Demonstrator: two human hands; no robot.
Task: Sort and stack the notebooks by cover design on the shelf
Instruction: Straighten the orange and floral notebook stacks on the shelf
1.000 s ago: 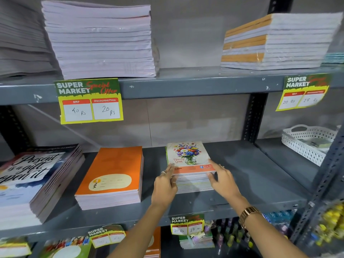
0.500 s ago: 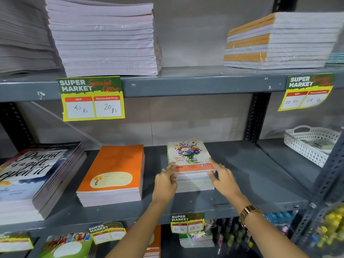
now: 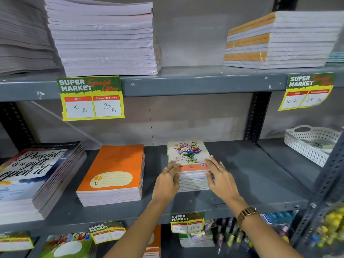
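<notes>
A grey metal shelf (image 3: pixel 251 183) in a shop rack is seen from the front, with a pale wall behind it. The left hand (image 3: pixel 166 183) is laid flat against the left side of a stack of floral notebooks (image 3: pixel 188 157), its fingers spread and the fingertips resting on the top cover; nothing is clenched in it. The right hand (image 3: pixel 220 177) is pressed in the same open way against the stack's right side, so that the stack is bracketed between the two palms while it rests on the shelf board. A gold wristwatch (image 3: pixel 246 215) is worn on the right wrist. To the left of the left hand, apart from it, a stack of orange notebooks (image 3: pixel 113 172) is placed, and further left a taller stack of lettered notebooks (image 3: pixel 31 175) is seen at the frame edge. Well to the right of the right hand, a white perforated basket (image 3: pixel 307 146) is set on the neighbouring shelf. Above the hands, a yellow price tag (image 3: pixel 92 98) is hung from the upper shelf edge, and plain white paper stacks (image 3: pixel 104 38) are piled on that upper shelf. Below the right wrist a smaller price tag (image 3: pixel 187 223) is fixed.
</notes>
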